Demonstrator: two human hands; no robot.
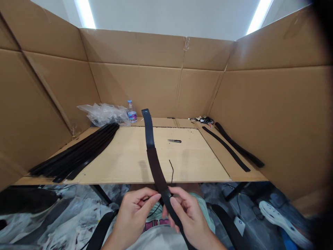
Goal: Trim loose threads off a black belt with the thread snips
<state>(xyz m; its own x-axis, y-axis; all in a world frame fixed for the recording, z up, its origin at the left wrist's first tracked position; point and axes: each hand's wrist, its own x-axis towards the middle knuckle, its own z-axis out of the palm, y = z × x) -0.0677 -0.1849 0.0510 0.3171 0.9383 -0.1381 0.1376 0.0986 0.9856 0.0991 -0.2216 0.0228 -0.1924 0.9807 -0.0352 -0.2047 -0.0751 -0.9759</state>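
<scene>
A long dark strap rises from my lap and over the table's front edge. Its far end is smooth and blue-black, its middle stretch matte brown, and its near part black. My right hand is closed on the strap just below the brown stretch, thumb on top. Left of the strap, my left hand pinches what looks like a thin black cord, its fingertips close to the strap's edge. Another length of dark cord sticks up behind the strap. What the fingers do underneath is hidden.
Black strips lie piled on the table's left, with a plastic bag and water bottle behind. Small thread snips lie mid-board. More black strips and a tangle of cords sit right. Cardboard walls enclose the table.
</scene>
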